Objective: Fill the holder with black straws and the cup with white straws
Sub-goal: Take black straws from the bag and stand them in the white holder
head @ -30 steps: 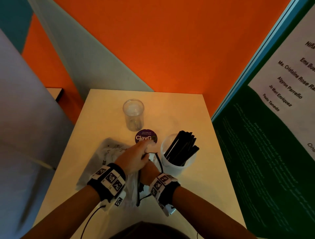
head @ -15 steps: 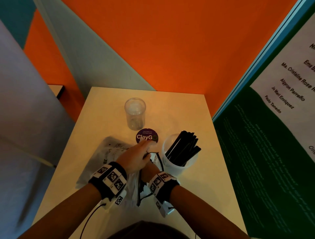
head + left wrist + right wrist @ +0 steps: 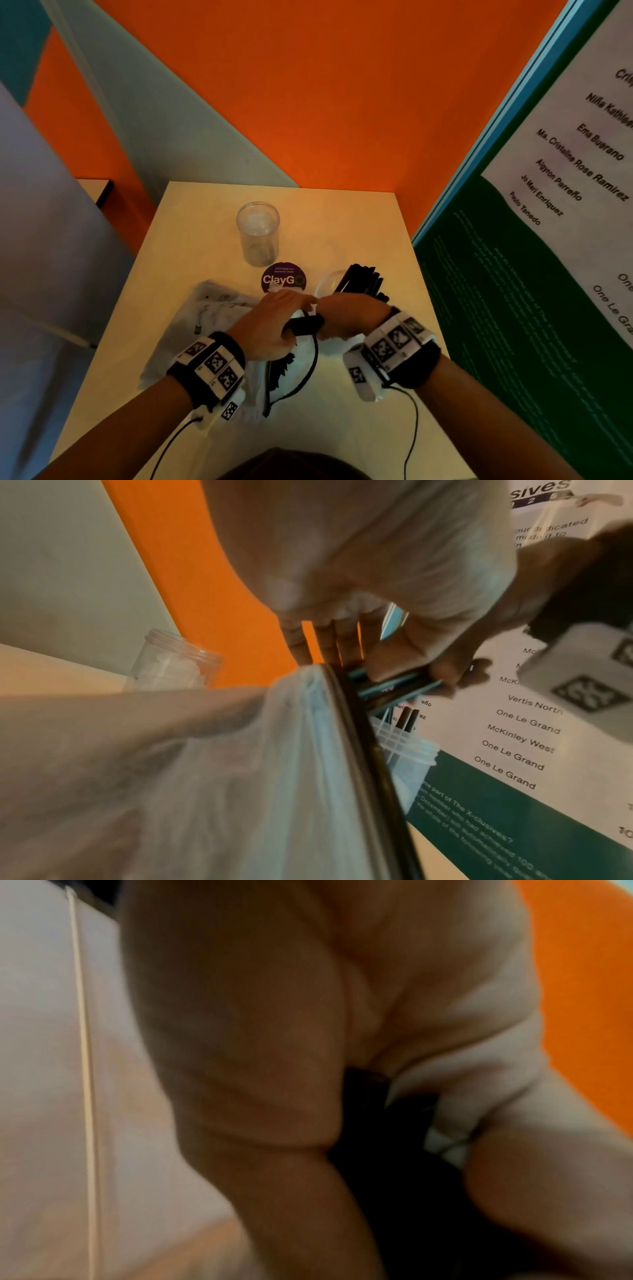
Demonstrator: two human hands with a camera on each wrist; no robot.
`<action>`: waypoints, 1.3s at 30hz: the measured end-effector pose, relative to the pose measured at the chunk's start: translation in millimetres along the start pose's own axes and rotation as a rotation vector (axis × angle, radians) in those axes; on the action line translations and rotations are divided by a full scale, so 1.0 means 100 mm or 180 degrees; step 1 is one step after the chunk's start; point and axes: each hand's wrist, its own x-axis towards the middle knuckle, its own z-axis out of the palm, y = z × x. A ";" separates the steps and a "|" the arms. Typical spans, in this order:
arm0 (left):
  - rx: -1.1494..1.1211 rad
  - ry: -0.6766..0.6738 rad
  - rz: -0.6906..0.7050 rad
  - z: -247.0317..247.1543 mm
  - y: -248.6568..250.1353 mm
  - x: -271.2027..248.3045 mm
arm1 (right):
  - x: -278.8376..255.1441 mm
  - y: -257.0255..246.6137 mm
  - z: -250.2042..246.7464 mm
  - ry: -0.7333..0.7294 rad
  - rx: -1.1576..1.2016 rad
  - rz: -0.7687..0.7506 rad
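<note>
Mid-transfer, black straws drawn from the bag toward the holder.

Set on a pale table (image 3: 359,219) against an orange wall. Farther back, left of centre: clear cup (image 3: 257,233), no straws visible above its rim. Nearer and to the right: holder (image 3: 327,284), white, already bristling with black straws (image 3: 363,281) leaning rightward. Lay crumpled under both wrists: thin plastic bag (image 3: 219,308), more dark straws poking from its near end. Pinned the bag's mouth with curled fingers: left hand (image 3: 270,325). Closed round a small bundle of black straws (image 3: 305,325): right hand (image 3: 352,318), knuckles almost touching the left. Bundle's long axis roughly level, left to right; holder just beyond and right of the right hand, so probably the nearer hand for the drop, after tipping the bundle upright.
</note>
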 end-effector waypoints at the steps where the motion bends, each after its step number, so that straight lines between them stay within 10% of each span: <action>1: -0.0056 -0.0052 0.0035 0.01 0.04 0.02 | -0.12 0.03 -0.10 0.0035 0.0041 -0.0022; 9: -0.0977 0.0164 -0.0385 0.08 0.18 0.24 | -0.69 0.08 -0.54 0.0878 0.0351 -0.0187; 15: -0.1232 0.0422 -0.0422 0.01 0.23 0.30 | -0.63 0.05 -0.41 0.2917 0.2328 -0.0870; 25: -0.1563 0.0666 -0.0215 0.00 0.36 0.43 | -0.31 -0.06 -0.05 0.3246 0.3816 -0.2102; 34: -0.0714 0.0213 -0.0333 0.03 0.10 0.43 | -0.44 0.45 -0.32 0.4090 0.3575 -0.1698; 39: 0.0285 -0.0051 0.0173 0.17 -0.05 0.33 | -0.19 0.77 -0.03 0.3903 0.2969 -0.0645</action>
